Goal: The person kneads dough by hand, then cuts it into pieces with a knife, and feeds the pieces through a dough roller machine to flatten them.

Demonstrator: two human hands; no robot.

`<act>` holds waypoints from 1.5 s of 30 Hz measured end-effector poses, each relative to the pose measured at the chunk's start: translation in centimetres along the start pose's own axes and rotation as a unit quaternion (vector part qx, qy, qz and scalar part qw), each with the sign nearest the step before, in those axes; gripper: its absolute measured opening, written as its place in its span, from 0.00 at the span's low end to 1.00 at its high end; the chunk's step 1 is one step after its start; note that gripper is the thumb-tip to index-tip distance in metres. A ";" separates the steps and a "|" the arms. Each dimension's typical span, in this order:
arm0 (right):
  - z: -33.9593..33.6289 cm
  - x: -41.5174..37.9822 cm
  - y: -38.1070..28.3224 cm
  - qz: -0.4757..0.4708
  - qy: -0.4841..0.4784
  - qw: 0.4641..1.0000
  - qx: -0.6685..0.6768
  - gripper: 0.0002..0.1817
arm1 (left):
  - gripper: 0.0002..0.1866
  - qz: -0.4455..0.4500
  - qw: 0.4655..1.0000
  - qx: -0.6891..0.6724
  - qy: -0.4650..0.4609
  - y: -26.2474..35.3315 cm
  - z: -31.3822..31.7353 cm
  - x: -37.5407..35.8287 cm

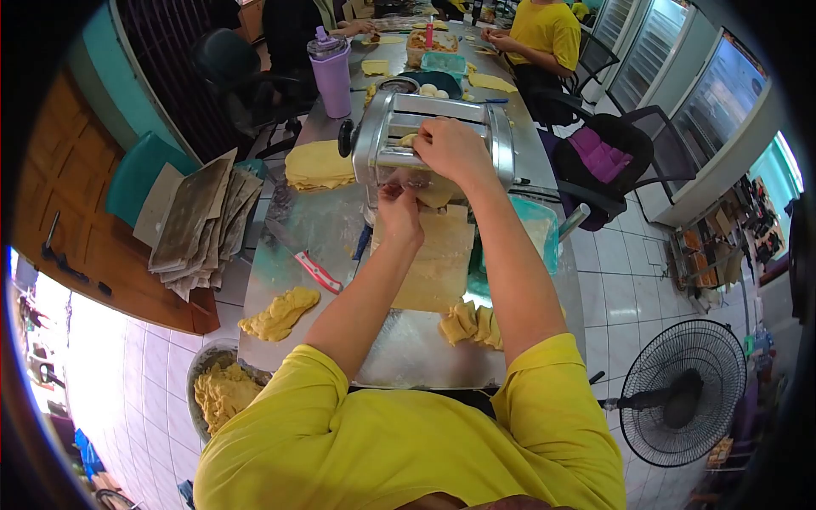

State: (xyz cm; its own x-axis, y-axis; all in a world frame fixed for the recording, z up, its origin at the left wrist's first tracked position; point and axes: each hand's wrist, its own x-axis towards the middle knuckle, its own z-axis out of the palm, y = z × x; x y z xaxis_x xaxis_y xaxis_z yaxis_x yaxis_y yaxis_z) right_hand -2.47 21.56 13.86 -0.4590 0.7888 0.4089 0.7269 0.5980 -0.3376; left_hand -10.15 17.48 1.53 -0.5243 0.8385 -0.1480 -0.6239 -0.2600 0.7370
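Observation:
A silver dough roller machine (382, 127) stands on the metal table in front of me. My right hand (452, 151) is over its top, fingers bent closed on a small piece of yellow dough (408, 140) at the feed slot. Below the rollers, a thin dough sheet (438, 194) hangs at the front. My left hand (398, 214) is closed at that sheet's left edge, its fingertips partly hidden. Under both hands lies a flat tan board (433, 263). Cut dough pieces (472, 325) sit at its near end.
A red-handled knife (316, 270) and a dough lump (280, 313) lie left; stacked dough sheets (319, 166) are beyond. A teal tray (535, 225) is right of the board. A dough bowl (204, 374) stands low left, a fan (680, 395) right. Other people sit farther along the table.

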 end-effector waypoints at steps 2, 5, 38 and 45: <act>-0.3 -0.4 0.0 0.016 0.011 0.999 0.033 0.11 | 0.20 -0.012 0.999 -0.005 -0.049 0.3 -0.5 0.5; -0.1 -0.6 0.1 0.004 0.008 0.999 0.046 0.09 | 0.18 -0.036 0.996 -0.010 -0.082 1.0 -0.6 -0.4; 8.0 -14.3 0.8 0.272 0.208 0.768 0.541 0.10 | 0.13 -0.168 0.969 0.000 -0.181 4.5 -4.7 -6.4; 7.2 -15.0 -0.6 0.326 0.034 0.550 0.768 0.12 | 0.14 -0.158 0.971 0.040 -0.174 4.7 -5.9 -7.5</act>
State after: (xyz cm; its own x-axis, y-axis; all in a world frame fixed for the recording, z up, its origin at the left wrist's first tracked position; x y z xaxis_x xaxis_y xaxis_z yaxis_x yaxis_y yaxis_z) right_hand 0.23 10.39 1.81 -0.2982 0.9312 -0.2095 -0.5876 -0.3521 -0.7285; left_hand -12.55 7.14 2.25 -0.0771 0.9851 -0.1539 -0.6673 0.0637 0.7420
